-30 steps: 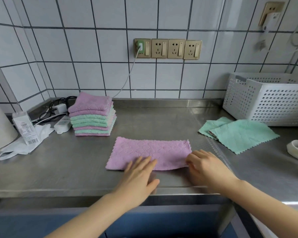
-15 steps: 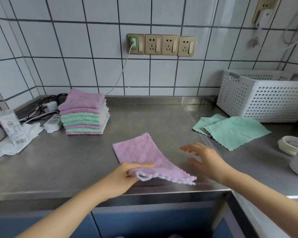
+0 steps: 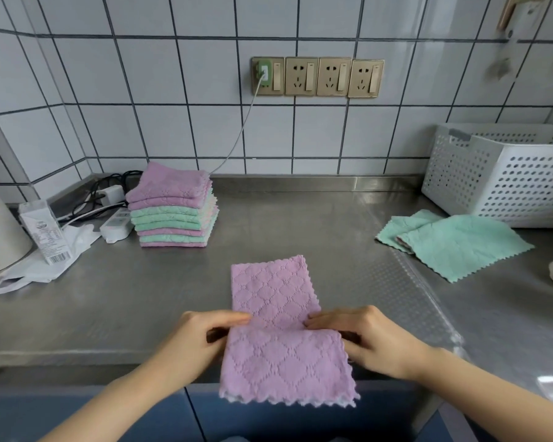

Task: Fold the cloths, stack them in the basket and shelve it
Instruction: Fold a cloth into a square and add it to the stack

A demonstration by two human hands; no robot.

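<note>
I have the pink quilted microfibre cloth (image 3: 281, 327), already doubled into a strip, lying with its long axis running straight away from me: far end flat on the brushed steel counter (image 3: 316, 237), near end draped over the counter's front edge. My left hand (image 3: 195, 341) pinches its left edge and my right hand (image 3: 364, 338) pinches the right edge, both at the crease line midway along, so neither is nearer. I judge the next fold carries the near half away over the far half. The white perforated plastic basket (image 3: 505, 180) stands well off to the right, cut by the frame; its inside is hidden. My fingertips under the cloth are out of sight, as is the shelf.
</note>
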